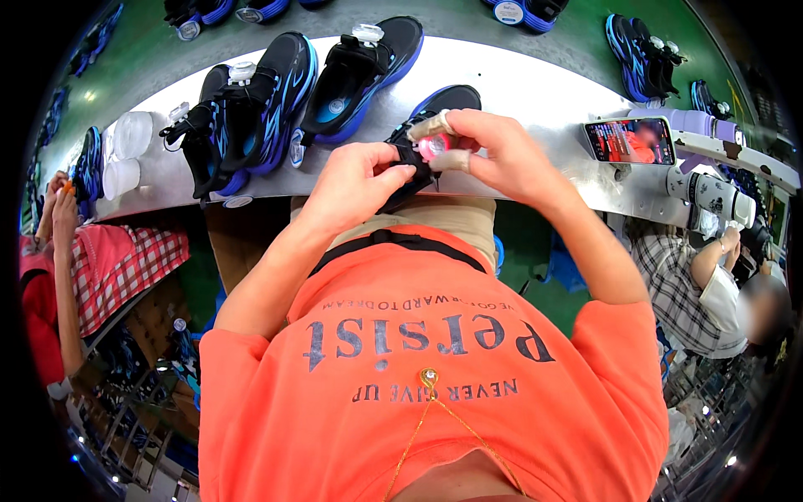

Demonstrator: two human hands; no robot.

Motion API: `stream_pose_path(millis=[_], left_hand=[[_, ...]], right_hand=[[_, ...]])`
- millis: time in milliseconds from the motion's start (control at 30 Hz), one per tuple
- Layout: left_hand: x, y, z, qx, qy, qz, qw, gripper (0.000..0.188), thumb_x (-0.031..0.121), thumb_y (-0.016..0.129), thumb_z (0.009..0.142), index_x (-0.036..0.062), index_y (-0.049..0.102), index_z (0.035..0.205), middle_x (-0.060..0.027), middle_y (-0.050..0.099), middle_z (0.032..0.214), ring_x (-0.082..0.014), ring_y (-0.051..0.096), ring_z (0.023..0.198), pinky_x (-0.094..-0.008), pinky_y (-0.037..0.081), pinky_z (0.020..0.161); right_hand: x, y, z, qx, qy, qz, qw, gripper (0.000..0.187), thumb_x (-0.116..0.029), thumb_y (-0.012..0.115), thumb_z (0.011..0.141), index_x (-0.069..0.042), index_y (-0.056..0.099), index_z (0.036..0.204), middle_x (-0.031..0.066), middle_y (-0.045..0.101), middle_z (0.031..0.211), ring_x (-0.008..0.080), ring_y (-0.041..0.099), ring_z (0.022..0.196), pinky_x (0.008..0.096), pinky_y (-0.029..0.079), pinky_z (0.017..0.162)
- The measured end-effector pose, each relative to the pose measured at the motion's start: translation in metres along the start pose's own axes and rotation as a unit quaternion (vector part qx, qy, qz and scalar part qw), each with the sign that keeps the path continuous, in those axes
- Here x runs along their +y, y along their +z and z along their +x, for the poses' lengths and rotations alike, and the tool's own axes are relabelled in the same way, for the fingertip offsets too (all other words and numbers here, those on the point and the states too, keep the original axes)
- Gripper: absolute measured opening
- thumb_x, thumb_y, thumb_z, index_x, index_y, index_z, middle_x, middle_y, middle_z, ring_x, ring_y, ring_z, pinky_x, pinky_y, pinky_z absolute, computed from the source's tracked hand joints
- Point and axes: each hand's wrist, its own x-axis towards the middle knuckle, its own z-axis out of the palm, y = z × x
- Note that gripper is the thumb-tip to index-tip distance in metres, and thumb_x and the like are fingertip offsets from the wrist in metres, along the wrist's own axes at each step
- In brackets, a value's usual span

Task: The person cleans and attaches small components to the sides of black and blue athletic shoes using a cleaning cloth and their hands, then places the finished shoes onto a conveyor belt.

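A black shoe with a blue-purple sole (452,99) is at the table's near edge, its toe pointing away from me. At its opening, my left hand (358,182) is closed, thumb and forefinger pinching the black upper. My right hand (493,157) wears beige finger covers on thumb and forefinger. These two fingers grip a round clear dial (432,148) that glows pink-red on the shoe. The other right fingers are partly hidden. Just left stands a matching shoe (355,79) with a white piece on its tongue.
Further left are two more shoes (280,100) and stacked white cups (132,135). A phone (631,140) stands at the right beside a white-purple frame (694,124). Co-workers sit on both sides. More shoes (640,58) ride on a green surface (468,33) beyond the metal table (535,84).
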Motion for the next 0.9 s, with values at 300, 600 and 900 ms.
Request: stream_pose_path(millis=[300, 600, 900], left_hand=[[-0.007, 0.001, 0.002, -0.011, -0.011, -0.06, 0.998, 0.02, 0.018, 0.064, 0.083, -0.0015, 0.067, 0.085, -0.002, 0.06, 0.067, -0.0077, 0.053, 0.062, -0.0242, 0.042, 0.057], [-0.004, 0.001, 0.002, -0.022, -0.029, -0.079, 0.996, 0.021, 0.019, 0.062, 0.084, -0.0013, 0.068, 0.087, -0.0019, 0.063, 0.07, -0.008, 0.054, 0.063, -0.0246, 0.043, 0.059], [0.0, 0.0, -0.001, -0.038, -0.051, -0.059, 0.996, 0.017, 0.012, 0.059, 0.087, -0.0017, 0.068, 0.089, -0.0018, 0.067, 0.081, -0.0067, 0.054, 0.069, -0.0223, 0.045, 0.064]], right_hand=[[-0.01, 0.009, -0.004, 0.062, 0.006, 0.048, 0.997, 0.028, -0.011, 0.069, 0.077, -0.005, 0.062, 0.104, 0.0063, 0.055, 0.071, 0.0134, 0.05, 0.062, 0.0276, 0.043, 0.058], [-0.01, 0.012, -0.003, 0.067, 0.05, 0.007, 0.996, 0.033, -0.012, 0.071, 0.075, -0.006, 0.064, 0.106, 0.0024, 0.056, 0.078, 0.0096, 0.048, 0.062, 0.0242, 0.042, 0.057], [-0.019, 0.011, -0.002, 0.061, 0.087, -0.108, 0.989, 0.029, -0.012, 0.068, 0.077, -0.007, 0.062, 0.105, 0.0033, 0.063, 0.081, 0.0139, 0.057, 0.069, 0.0273, 0.047, 0.066]])
